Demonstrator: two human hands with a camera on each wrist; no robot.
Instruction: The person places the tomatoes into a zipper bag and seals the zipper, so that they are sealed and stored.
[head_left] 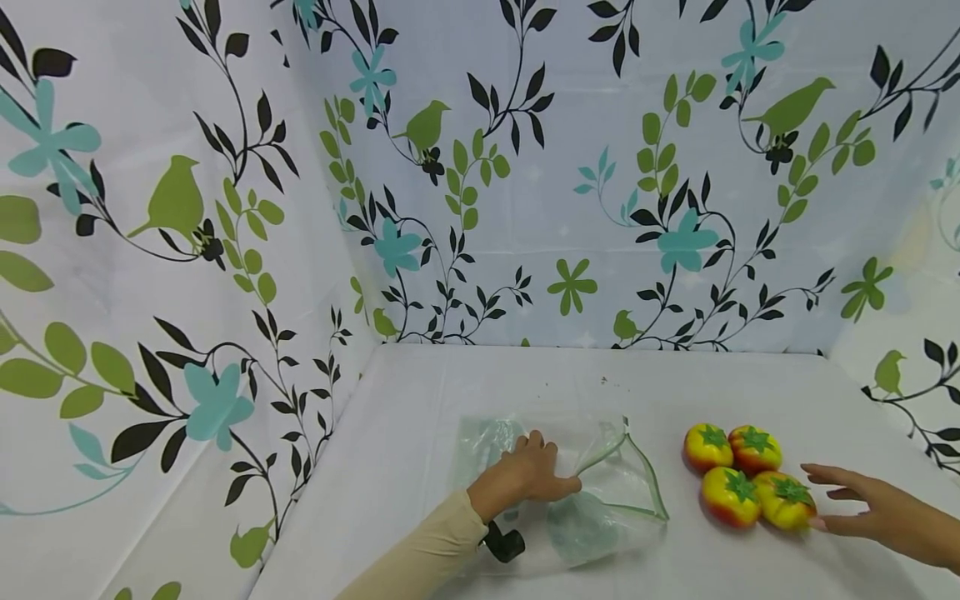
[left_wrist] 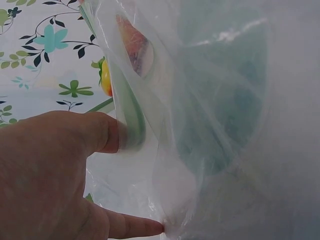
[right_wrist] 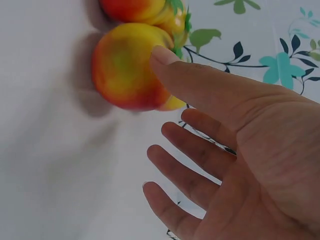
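A clear zip bag [head_left: 600,533] with a green-edged mouth lies on the white table, mouth facing right and partly raised. My left hand [head_left: 528,471] is over it, gripping the film near the mouth; in the left wrist view the thumb of my left hand [left_wrist: 55,170] meets the green strip [left_wrist: 132,117]. Several red-yellow tomato-like fruits [head_left: 731,497] with green star tops sit close together right of the bag. My right hand [head_left: 885,512] is beside them, fingers spread, its thumb at the nearest fruit [right_wrist: 127,67]; whether it touches is unclear.
The white table [head_left: 420,392] extends behind and left of the bag. Cloth walls [head_left: 480,292] with leaves, birds and flowers stand at the back and sides. A small black device [head_left: 504,543] is at my left wrist.
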